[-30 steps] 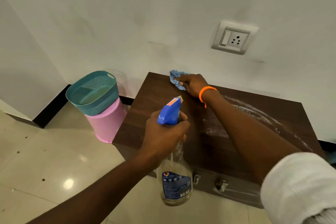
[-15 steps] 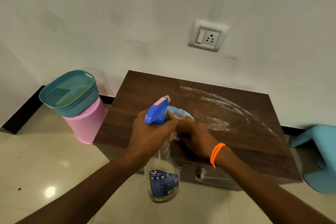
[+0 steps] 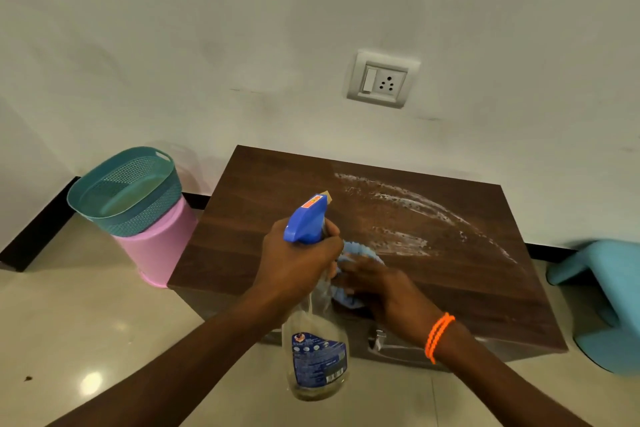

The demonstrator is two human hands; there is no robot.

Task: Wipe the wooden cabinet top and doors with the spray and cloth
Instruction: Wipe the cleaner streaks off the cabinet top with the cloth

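Cloth [image 3: 349, 300], seemingly unmoved near cabinet [image 3: 450, 274] front edge, under right hand [image 3: 377, 284]; left hand [image 3: 298, 263] fingers still grip spray [image 3: 311, 322]

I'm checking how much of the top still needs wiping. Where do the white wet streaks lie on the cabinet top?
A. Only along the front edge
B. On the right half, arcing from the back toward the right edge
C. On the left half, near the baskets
B: the streaks curve across the cabinet top beyond the cloth, from the back toward the right edge.

White wall [image 3: 173, 28] with socket [image 3: 382, 79] — glossy beige tile floor [image 3: 69, 322], black skirting [image 3: 38, 225].
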